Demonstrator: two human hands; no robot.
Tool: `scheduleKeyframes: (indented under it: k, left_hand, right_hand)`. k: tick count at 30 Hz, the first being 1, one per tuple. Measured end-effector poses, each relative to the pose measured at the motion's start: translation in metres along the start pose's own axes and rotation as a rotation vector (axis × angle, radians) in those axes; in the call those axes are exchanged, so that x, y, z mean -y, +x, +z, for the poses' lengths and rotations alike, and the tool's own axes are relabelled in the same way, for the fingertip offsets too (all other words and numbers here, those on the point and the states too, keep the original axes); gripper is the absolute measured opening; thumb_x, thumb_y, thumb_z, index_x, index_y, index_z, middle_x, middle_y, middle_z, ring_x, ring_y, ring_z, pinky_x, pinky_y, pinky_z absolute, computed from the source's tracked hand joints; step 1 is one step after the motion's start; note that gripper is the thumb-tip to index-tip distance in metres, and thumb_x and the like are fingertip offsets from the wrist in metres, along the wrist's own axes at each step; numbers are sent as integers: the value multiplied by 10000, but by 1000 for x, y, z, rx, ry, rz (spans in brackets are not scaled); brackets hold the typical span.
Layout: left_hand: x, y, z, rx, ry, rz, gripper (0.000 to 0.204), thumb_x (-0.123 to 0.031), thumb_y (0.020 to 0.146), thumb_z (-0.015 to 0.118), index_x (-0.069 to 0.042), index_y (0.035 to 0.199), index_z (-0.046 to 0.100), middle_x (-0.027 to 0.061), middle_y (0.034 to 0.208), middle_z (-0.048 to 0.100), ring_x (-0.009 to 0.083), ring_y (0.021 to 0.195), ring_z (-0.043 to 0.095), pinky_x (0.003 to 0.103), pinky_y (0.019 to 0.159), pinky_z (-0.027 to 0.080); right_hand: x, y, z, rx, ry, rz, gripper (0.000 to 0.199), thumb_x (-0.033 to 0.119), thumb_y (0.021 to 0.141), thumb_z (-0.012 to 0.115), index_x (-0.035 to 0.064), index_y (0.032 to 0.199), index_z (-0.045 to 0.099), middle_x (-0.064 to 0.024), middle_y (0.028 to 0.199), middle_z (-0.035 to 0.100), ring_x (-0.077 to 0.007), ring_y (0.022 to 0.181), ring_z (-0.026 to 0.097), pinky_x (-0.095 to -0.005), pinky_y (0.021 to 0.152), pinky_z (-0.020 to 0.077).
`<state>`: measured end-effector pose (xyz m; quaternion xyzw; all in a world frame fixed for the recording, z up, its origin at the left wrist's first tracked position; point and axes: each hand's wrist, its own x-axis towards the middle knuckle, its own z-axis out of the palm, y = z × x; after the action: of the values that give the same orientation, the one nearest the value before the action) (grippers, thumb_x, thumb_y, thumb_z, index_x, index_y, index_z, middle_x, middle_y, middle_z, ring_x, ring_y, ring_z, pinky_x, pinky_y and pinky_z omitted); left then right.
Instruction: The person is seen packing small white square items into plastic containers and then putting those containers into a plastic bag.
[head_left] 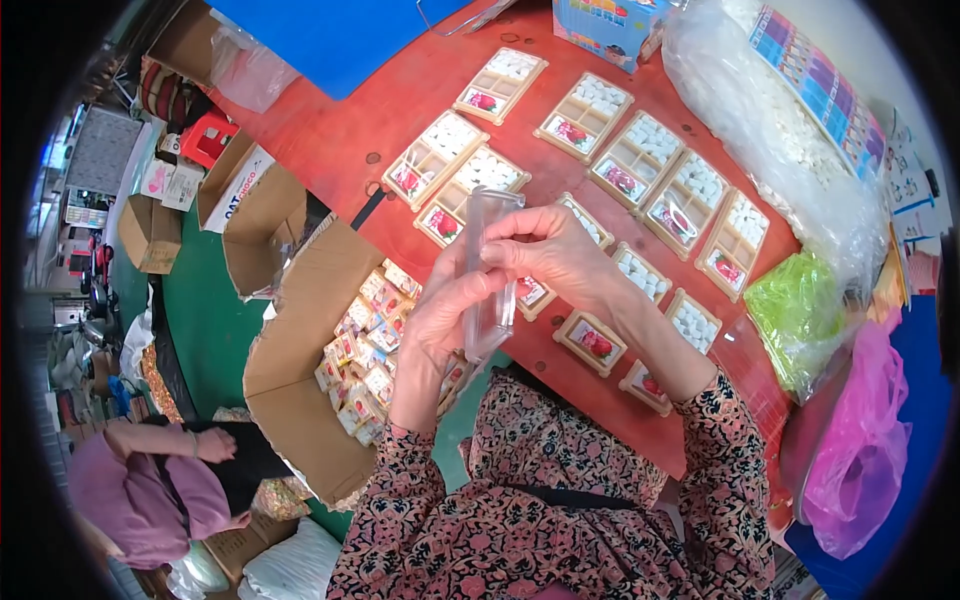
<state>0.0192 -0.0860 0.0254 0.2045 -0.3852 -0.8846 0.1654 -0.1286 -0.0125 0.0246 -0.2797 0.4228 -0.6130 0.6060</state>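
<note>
A clear plastic cover [486, 335], long and shallow, is held upright on its edge above the red table. My left hand [440, 305] grips its side, thumb laid across it. The bent fingers of my right hand [550, 248] pinch at its upper part; whether a small piece lies between them I cannot make out. Beneath and beyond my hands are cream divided trays, such as this one [437, 152], with small white pieces and a strawberry-picture card in their compartments. One tray [590, 342] by my right forearm shows only the strawberry card.
An open cardboard box [300, 370] full of small packed trays stands left of the table [350, 130]. Along the right lie a big clear bag of white pieces [770, 130], a green bag [800, 320] and a pink bag [855, 440]. Another person [150, 480] is at lower left.
</note>
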Motion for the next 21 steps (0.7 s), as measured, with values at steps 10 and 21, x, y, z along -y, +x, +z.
scheduleKeyframes:
  k: [10,21]
  left_hand:
    - [13,-3,-3,-35,-66,-21,722,-216,734,747,10,1311,377,145,1089,573,230,920,626,360,819,543]
    - [1,18,12,-218,419,151,742,-146,696,733,-20,1338,383,114,1081,556,161,943,548,299,792,476]
  right_hand:
    - [-4,-10,2,13,-16,-20,164,188,862,622,27,829,624,-7,694,583,-68,562,512,-206,483,364]
    - [-14,-58,-30,-475,-172,149,163,163,879,556,46,765,568,-7,587,540,-52,444,462,-182,396,327]
